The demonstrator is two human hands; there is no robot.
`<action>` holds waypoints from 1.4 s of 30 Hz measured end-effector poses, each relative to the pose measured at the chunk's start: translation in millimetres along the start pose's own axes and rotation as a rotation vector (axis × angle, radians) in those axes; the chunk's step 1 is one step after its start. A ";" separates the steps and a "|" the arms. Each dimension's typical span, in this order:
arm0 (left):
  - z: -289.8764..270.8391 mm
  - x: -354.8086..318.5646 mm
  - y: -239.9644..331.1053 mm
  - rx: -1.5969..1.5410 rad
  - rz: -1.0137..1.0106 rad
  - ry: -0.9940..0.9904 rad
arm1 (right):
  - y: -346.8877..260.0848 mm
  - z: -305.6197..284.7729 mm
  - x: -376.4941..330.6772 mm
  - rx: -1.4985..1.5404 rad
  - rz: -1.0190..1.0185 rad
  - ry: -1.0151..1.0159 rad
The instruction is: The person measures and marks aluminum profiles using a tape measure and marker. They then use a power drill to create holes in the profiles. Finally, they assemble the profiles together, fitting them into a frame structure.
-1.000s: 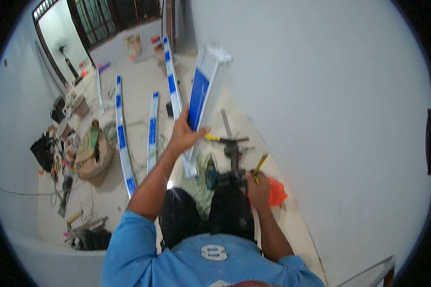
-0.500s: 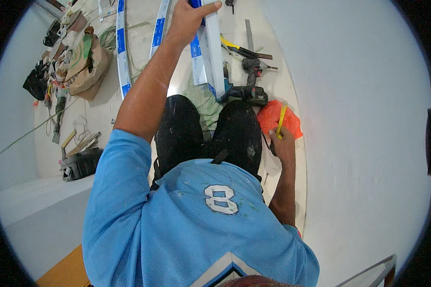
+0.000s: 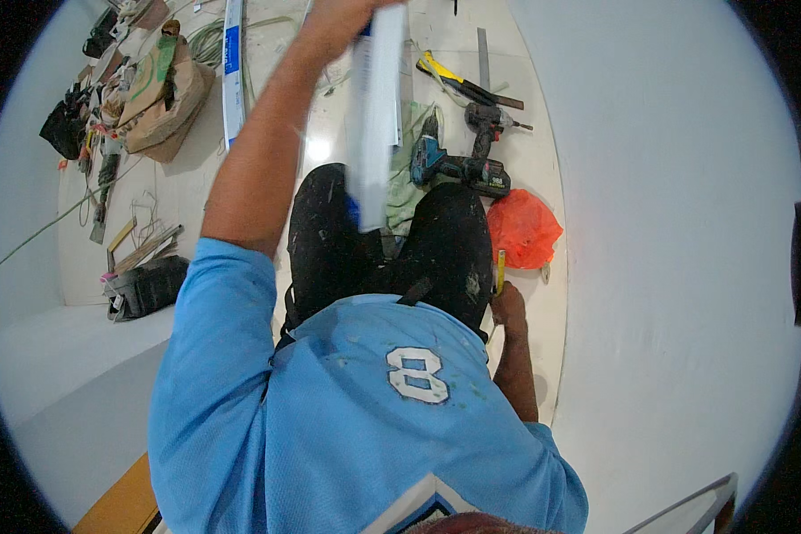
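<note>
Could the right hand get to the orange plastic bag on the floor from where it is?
Probably yes. The right hand hangs low beside the leg with a yellow pencil-like tool in its grip, and the orange plastic bag lies just ahead with nothing between.

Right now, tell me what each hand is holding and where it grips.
The left hand grips a long white strip at its upper end. The right hand holds a yellow pencil-like tool by its lower end.
</note>
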State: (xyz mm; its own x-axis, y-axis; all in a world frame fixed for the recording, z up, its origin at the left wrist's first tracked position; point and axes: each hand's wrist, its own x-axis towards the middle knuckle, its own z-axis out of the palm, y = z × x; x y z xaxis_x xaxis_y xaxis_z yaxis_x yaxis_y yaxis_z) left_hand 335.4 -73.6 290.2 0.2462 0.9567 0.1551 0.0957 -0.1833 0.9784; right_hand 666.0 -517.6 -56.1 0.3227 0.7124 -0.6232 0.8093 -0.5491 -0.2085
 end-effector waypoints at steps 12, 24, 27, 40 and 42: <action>-137.1 -9.9 -60.3 0.041 -0.238 -0.286 | -284.0 -160.2 104.6 0.648 -0.617 0.181; -139.9 -31.3 -71.8 0.285 -0.184 -0.218 | -380.8 -102.8 207.8 1.028 -0.531 -0.166; -148.2 -57.9 -74.0 0.275 -0.202 -0.216 | -387.3 -134.9 179.6 1.164 -0.538 -0.248; -159.3 -111.6 -123.0 0.463 -0.318 -0.294 | -375.8 -292.4 115.4 1.310 -0.606 -0.349; -157.4 -116.5 -129.0 0.488 -0.322 -0.288 | -377.3 -298.2 109.5 1.315 -0.574 -0.344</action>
State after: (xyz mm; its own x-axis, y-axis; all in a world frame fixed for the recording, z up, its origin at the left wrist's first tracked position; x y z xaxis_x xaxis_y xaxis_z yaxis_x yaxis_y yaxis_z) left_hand 142.6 -125.9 167.4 0.3746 0.8943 -0.2447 0.6182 -0.0442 0.7848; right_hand 542.3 -102.1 179.1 -0.1627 0.9314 -0.3256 -0.2945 -0.3608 -0.8849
